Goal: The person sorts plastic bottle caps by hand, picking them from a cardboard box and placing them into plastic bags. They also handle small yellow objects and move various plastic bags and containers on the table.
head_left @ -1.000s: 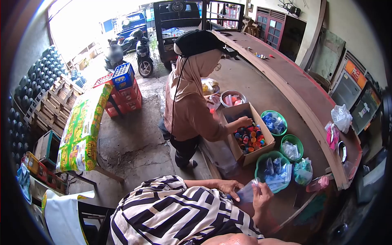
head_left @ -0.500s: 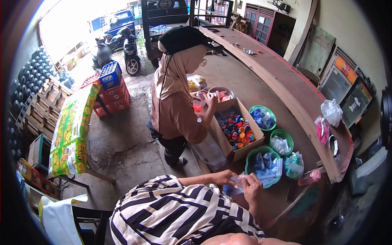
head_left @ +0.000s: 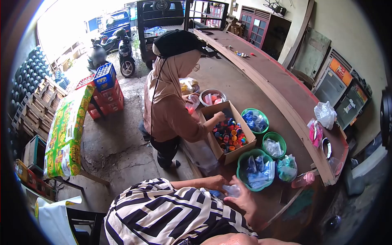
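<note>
Low in the view, my left hand point(head_left: 217, 183) is closed on a clear plastic bag point(head_left: 232, 190), with something blue at its lower side. My right hand point(head_left: 243, 198) holds the same bag from the right, fingers bent around it. Just beyond is a green basket point(head_left: 240, 176) of bagged blue items. Farther ahead stands a cardboard box point(head_left: 234, 156) of colourful caps. A co-worker point(head_left: 171, 114) in a brown top has one hand inside that box and the other at a bag of red items point(head_left: 192, 105).
Green baskets point(head_left: 267, 127) point(head_left: 284, 152) hold blue and clear bags. A bag of green items point(head_left: 287, 168), a pink bottle point(head_left: 304, 180) and a long wooden beam point(head_left: 281, 98) lie to the right. Crates point(head_left: 110, 98) and a packaged stack point(head_left: 67, 134) stand left.
The camera view has shifted, moving the scene left in the frame. My right hand's fingers have spread more around the bag. The co-worker's hand has gone from the bag back into the box.
</note>
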